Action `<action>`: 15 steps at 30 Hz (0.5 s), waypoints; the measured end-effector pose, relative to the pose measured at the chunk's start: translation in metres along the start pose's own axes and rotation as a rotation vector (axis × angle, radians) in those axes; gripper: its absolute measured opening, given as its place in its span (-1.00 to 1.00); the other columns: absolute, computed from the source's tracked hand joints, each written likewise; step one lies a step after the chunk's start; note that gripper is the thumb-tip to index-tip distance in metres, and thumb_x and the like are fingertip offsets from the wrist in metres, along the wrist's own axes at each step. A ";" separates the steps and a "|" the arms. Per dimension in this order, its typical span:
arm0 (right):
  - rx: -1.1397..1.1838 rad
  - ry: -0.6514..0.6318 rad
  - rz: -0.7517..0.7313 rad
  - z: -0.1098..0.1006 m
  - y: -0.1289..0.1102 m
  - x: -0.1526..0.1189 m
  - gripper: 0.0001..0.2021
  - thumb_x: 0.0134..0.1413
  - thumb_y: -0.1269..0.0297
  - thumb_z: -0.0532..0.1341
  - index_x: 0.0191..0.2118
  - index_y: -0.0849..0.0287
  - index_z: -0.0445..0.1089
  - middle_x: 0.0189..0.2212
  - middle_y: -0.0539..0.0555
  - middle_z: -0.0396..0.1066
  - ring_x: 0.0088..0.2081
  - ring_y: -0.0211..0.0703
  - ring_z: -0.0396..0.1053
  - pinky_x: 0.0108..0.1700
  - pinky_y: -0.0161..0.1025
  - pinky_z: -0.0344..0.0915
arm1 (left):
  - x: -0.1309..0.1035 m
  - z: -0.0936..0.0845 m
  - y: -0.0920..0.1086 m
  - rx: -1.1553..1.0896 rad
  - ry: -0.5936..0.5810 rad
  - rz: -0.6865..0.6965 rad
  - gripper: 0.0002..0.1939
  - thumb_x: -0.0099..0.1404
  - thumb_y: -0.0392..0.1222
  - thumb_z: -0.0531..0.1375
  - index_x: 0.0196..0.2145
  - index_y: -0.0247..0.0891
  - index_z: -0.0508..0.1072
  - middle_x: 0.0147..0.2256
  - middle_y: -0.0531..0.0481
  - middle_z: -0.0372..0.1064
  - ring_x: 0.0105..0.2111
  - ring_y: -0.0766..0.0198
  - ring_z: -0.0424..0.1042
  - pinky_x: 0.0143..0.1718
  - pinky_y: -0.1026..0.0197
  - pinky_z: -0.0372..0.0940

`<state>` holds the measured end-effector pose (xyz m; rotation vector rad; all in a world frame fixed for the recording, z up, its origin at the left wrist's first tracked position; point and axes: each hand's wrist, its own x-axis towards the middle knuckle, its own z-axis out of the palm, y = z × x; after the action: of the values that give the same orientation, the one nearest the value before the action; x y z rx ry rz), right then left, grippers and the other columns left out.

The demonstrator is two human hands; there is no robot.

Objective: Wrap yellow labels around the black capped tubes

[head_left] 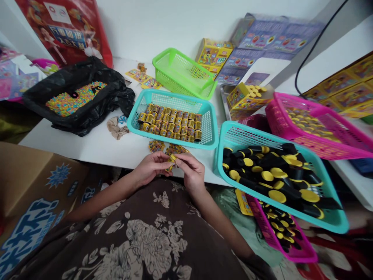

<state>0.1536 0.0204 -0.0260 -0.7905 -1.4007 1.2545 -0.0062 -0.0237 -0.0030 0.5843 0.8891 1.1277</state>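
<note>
My left hand (152, 167) and my right hand (191, 170) meet at the table's front edge. Between their fingertips is a small yellow-topped container (172, 158) with colourful print below the top; the fingers partly cover it. Both hands are closed on it. Just beyond them lie printed labels (156, 146) in small piles on the table. Behind these, a turquoise basket (216, 128) holds rows of little containers (171, 123) wrapped in yellow-brown printed labels, lying on their sides.
At right, another turquoise basket (224, 136) holds black containers with yellow lids, beside a pink basket (275, 116). A green basket (163, 76) stands behind. A tub lined with black plastic (112, 83) holds coloured pellets (75, 99) at left. Boxes (259, 35) are stacked at the back.
</note>
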 end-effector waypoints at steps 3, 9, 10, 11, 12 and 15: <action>-0.028 0.026 -0.031 -0.002 0.000 0.000 -0.86 0.11 0.27 0.30 -0.19 -0.05 0.57 -0.31 -0.02 0.52 -0.27 -0.17 0.43 -0.19 -0.18 0.36 | -0.001 0.001 -0.002 0.025 0.033 0.017 -0.63 -0.06 -0.20 0.46 -0.35 -0.34 0.40 -0.39 0.00 0.50 -0.50 0.29 0.49 -0.44 0.25 0.33; -0.211 -0.120 0.045 -0.004 -0.007 0.004 -0.80 0.03 0.14 0.36 -0.22 0.08 0.53 -0.37 0.01 0.50 -0.39 -0.21 0.40 -0.32 -0.24 0.33 | -0.003 0.003 -0.007 0.147 0.116 0.241 -0.65 -0.10 -0.28 0.47 -0.38 -0.33 0.42 -0.44 0.09 0.43 -0.45 0.39 0.41 -0.41 0.33 0.30; -0.207 -0.115 0.052 -0.004 -0.008 0.005 -0.80 0.01 0.14 0.37 -0.25 0.10 0.53 -0.42 -0.01 0.48 -0.43 -0.23 0.37 -0.35 -0.26 0.31 | -0.003 0.002 -0.007 0.155 0.130 0.260 -0.63 -0.12 -0.30 0.48 -0.36 -0.33 0.43 -0.41 0.08 0.45 -0.41 0.39 0.42 -0.38 0.33 0.30; -0.187 -0.110 0.064 -0.004 -0.008 0.005 -0.80 -0.01 0.14 0.38 -0.27 0.10 0.52 -0.45 -0.03 0.46 -0.45 -0.25 0.36 -0.37 -0.27 0.30 | -0.003 0.001 -0.007 0.152 0.153 0.269 -0.59 -0.15 -0.31 0.48 -0.33 -0.32 0.44 -0.38 0.07 0.46 -0.37 0.37 0.43 -0.35 0.33 0.32; -0.157 -0.104 0.077 -0.004 -0.007 0.005 -0.80 -0.01 0.14 0.38 -0.27 0.10 0.51 -0.47 -0.04 0.46 -0.47 -0.26 0.35 -0.38 -0.28 0.30 | -0.003 0.000 -0.008 0.143 0.177 0.266 -0.57 -0.15 -0.30 0.48 -0.31 -0.32 0.44 -0.36 0.06 0.47 -0.36 0.35 0.45 -0.35 0.31 0.33; -0.087 -0.067 0.086 -0.004 -0.003 0.004 -0.78 -0.02 0.16 0.38 -0.24 0.10 0.48 -0.45 -0.04 0.48 -0.45 -0.26 0.38 -0.37 -0.28 0.34 | -0.002 -0.003 -0.007 0.133 0.188 0.195 -0.61 -0.08 -0.18 0.46 -0.32 -0.33 0.44 -0.43 0.02 0.48 -0.47 0.28 0.48 -0.44 0.24 0.36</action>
<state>0.1570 0.0245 -0.0221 -0.8833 -1.4977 1.3030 -0.0054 -0.0283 -0.0095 0.6940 1.0932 1.3224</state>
